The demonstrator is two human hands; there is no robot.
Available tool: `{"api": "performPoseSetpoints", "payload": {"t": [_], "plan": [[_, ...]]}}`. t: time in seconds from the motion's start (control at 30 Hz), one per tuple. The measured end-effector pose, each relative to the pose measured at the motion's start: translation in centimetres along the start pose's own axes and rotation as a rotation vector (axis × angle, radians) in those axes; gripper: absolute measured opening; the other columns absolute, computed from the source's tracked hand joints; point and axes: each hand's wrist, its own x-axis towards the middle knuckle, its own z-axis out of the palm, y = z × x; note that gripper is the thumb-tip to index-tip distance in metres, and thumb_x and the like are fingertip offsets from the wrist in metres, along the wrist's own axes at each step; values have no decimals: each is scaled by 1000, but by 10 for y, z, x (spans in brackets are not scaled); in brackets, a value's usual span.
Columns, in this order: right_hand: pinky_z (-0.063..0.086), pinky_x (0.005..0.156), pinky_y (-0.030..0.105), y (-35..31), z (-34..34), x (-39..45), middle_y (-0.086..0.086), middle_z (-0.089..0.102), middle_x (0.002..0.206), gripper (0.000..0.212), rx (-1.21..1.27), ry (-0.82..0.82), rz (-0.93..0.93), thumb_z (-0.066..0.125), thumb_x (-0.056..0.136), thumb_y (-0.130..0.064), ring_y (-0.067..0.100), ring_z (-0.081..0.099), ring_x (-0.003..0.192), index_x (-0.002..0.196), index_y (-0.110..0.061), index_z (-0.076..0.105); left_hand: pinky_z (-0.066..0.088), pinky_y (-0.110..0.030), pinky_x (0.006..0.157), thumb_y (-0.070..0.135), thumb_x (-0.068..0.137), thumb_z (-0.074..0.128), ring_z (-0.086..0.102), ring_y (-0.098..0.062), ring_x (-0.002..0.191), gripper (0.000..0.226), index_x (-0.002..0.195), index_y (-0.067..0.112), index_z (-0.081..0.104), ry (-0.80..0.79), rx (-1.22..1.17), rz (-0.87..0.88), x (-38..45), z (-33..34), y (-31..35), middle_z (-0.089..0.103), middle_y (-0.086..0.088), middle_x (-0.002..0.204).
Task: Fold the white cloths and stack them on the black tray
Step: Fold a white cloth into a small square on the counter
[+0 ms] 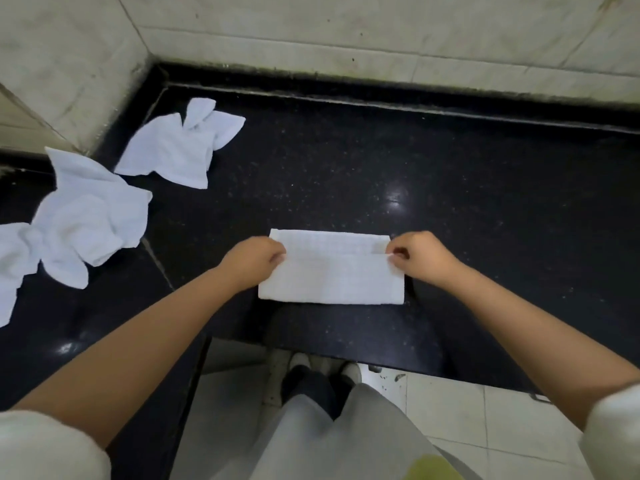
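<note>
A white cloth (330, 271) lies on the black counter (450, 209) near its front edge, folded into a wide rectangle with its upper layer stopping short of the far edge. My left hand (254, 259) pinches the upper layer at its left end. My right hand (420, 256) pinches the same layer at its right end. Two crumpled white cloths wait to the left: one (180, 148) near the back corner, another larger heap (79, 220) closer to me. No black tray is in view.
Pale tiled walls (346, 29) close the counter at the back and left. A further white cloth (10, 268) reaches the left frame edge. The counter's front edge (346, 355) runs just past my legs, with white floor tiles (485, 417) below.
</note>
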Motion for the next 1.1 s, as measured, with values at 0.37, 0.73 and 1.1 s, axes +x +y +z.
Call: {"api": "performPoseSetpoints", "payload": {"t": [0.37, 0.73, 1.1], "plan": [[47, 79, 34, 6, 15, 41, 14, 62, 103, 20, 21, 115, 212, 52, 91, -12, 28, 59, 96, 100, -4, 68, 46, -36, 82, 16, 94, 49, 58, -27, 99, 23, 109, 6, 64, 190, -87, -126, 60, 9, -25, 60, -13, 107], [40, 95, 32, 5, 32, 37, 10, 53, 125, 37, -129, 83, 165, 43, 95, -11, 27, 45, 116, 131, -9, 50, 46, -34, 87, 20, 98, 42, 49, -22, 114, 31, 121, 10, 60, 126, 73, -50, 60, 16, -35, 54, -8, 122], [47, 79, 35, -6, -34, 39, 22, 63, 90, 18, -61, 389, 62, 57, 77, 2, 38, 58, 90, 89, 2, 70, 49, -40, 75, 9, 86, 59, 56, -34, 95, 17, 97, 1, 69, 429, -6, 97, 55, -40, -25, 60, -18, 100]]}}
